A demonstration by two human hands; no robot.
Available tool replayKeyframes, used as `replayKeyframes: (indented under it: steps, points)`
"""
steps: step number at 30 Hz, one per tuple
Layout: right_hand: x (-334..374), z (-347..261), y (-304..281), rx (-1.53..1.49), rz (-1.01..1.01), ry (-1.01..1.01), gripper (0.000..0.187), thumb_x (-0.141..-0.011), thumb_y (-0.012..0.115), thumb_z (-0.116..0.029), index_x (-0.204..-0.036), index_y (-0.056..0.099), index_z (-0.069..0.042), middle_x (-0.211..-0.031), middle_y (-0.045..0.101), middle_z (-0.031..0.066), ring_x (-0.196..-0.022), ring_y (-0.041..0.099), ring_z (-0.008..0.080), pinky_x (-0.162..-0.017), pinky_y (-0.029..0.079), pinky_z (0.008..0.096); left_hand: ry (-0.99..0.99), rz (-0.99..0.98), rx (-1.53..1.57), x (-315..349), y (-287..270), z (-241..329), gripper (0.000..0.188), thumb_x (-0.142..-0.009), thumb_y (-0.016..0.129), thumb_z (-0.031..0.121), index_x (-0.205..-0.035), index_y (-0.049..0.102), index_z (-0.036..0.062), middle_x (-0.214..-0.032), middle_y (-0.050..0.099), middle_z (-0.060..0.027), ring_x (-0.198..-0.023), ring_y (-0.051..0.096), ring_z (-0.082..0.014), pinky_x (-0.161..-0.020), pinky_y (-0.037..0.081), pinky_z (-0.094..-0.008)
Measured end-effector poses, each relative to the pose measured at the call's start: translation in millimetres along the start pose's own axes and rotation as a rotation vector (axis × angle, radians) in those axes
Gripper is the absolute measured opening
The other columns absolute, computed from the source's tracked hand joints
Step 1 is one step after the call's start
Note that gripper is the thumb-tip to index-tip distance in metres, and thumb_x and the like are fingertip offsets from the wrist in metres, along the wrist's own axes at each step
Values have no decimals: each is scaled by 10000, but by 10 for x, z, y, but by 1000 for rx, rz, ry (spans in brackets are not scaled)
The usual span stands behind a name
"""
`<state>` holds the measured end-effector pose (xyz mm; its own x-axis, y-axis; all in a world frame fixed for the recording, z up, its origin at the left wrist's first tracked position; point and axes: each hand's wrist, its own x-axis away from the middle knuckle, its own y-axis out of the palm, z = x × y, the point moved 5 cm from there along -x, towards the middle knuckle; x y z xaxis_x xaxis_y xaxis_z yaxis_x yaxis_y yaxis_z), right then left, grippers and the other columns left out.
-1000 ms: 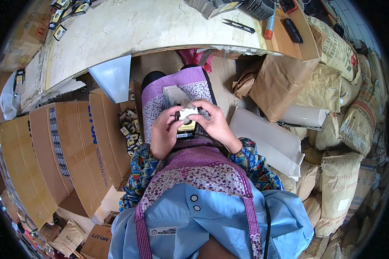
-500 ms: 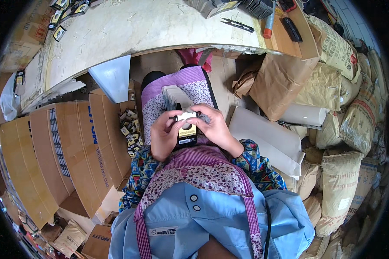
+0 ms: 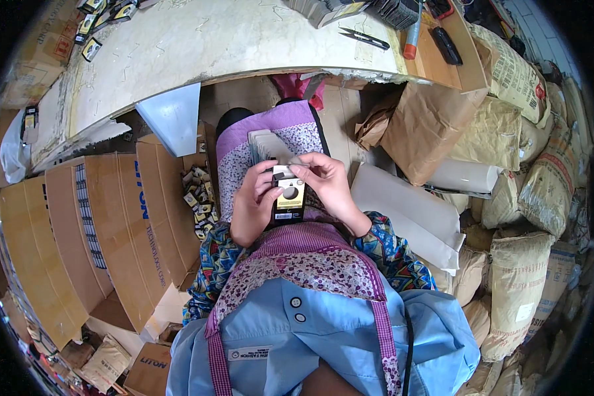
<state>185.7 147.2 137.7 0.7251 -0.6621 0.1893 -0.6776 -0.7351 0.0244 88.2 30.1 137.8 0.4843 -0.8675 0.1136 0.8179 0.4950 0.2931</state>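
Observation:
Over my lap, a small black, yellow and white cardboard package with a dark round spot on its face stands nearly upright between my hands. My left hand grips its left side, with the thumb on the front. At its upper right corner, my right hand pinches the pale top edge between thumb and fingers. Just beyond, a fanned stack of flat pale cards rests on the flowered purple apron. My fingers partly cover the package's top, and its back is hidden.
Ahead lies a worn white table with black tweezer-like snips and an orange-tipped tube. Left are open cardboard boxes and a heap of small packages. Paper sacks and white sheets fill the right.
My right hand has shifted slightly up and right, its thumb moving off the package's front to the top edge. More of the yellow face and dark round spot now shows.

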Motion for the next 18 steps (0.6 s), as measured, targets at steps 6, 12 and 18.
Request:
replayKeyframes:
  steps: [6, 12, 18]
  points:
    - [6, -48, 51, -225, -12, 133, 153, -812, 665, -44, -952, 640, 13, -816, 642, 13, -735, 561, 47, -654, 441, 191, 54, 5, -53, 0, -22, -26, 403, -833, 519, -113, -1206, 404, -12, -1043, 585, -144, -998, 585, -174, -854, 469, -261]
    - [19, -32, 21, -289, 4, 141, 156, -819, 653, -32, -963, 629, 22, -846, 645, 33, -772, 577, 64, -704, 460, 210, 125, 72, -140, 17, -44, -25, 248, -842, 535, -86, -1079, 491, -28, -964, 609, -120, -915, 615, -155, -783, 483, -246]
    - [15, 17, 37, -213, -5, 101, 112, -827, 646, -42, -925, 638, 11, -823, 637, 15, -729, 559, 45, -653, 440, 193, 179, 90, -289, 12, -74, -75, 130, -831, 559, -68, -950, 572, -18, -913, 620, -100, -846, 625, -137, -725, 491, -244]
